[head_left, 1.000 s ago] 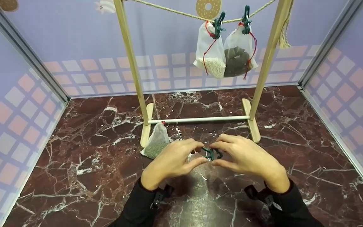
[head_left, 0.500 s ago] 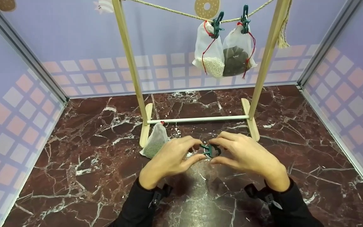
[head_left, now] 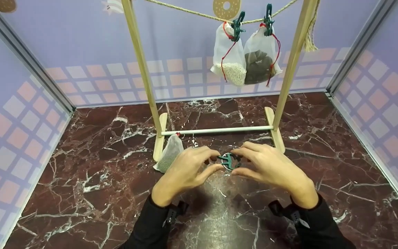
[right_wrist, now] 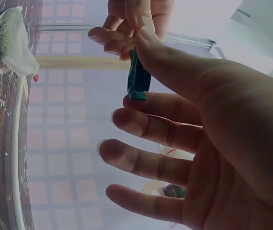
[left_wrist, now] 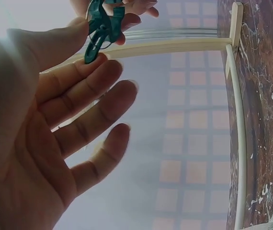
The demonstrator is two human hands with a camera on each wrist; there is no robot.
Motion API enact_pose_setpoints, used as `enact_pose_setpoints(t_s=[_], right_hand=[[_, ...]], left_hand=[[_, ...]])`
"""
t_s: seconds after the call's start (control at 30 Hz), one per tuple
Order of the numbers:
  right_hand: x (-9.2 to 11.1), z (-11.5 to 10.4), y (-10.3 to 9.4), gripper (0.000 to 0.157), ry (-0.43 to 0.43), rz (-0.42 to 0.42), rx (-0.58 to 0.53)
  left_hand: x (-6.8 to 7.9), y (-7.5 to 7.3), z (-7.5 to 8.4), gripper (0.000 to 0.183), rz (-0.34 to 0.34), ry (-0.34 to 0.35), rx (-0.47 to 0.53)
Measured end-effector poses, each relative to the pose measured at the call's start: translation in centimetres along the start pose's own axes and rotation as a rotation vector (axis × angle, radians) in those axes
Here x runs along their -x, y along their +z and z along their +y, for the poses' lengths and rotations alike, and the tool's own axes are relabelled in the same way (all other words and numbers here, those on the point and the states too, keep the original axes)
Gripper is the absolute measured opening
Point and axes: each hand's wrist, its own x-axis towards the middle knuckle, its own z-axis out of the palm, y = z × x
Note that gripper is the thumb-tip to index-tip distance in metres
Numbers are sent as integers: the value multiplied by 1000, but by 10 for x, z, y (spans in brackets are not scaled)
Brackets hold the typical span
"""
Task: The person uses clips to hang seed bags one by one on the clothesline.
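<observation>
A dark green spring clip (head_left: 228,161) is held up between the two hands, low in front of the rack. My left hand (head_left: 187,169) pinches its handle end with thumb and index finger; the left wrist view shows the other fingers spread. From the other side my right hand (head_left: 273,169) pinches the clip's other end, also seen in the right wrist view. Just beyond the left hand stands a white mesh bag (head_left: 172,148) with small green beans and a red tie. Its lower right part is hidden behind that hand.
A wooden rack (head_left: 140,58) with a white crossbar (head_left: 219,130) stands at the back. From its rope (head_left: 185,12) hang a bag of white grains (head_left: 231,71) and a bag of dark pieces (head_left: 259,65), each under a green clip. Patterned walls surround the marble-look surface (head_left: 92,204).
Both hands have risen slightly in the head view, with the clip between them. The clip has turned a little. The bags have stayed where they were.
</observation>
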Motion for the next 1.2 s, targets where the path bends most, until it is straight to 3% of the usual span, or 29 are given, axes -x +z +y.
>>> enact_pose_setpoints(t_s=[0.3, 0.67, 0.97, 1.07, 1.2], right_hand=[[-3, 2, 3, 34, -25, 84, -17], [-5, 2, 9, 35, -44, 131, 24], [-8, 0, 16, 44, -5, 161, 61], [-10, 0, 18, 43, -7, 161, 45], [-12, 2, 21, 41, -3, 156, -22]], left_hand=[[0, -4, -4, 17, 94, 17, -45], [2, -9, -6, 8, 108, 20, -40], [8, -28, -19, 7, 186, 4, -11], [14, -39, -25, 9, 228, -23, -16], [25, -53, -32, 9, 267, -136, 18]])
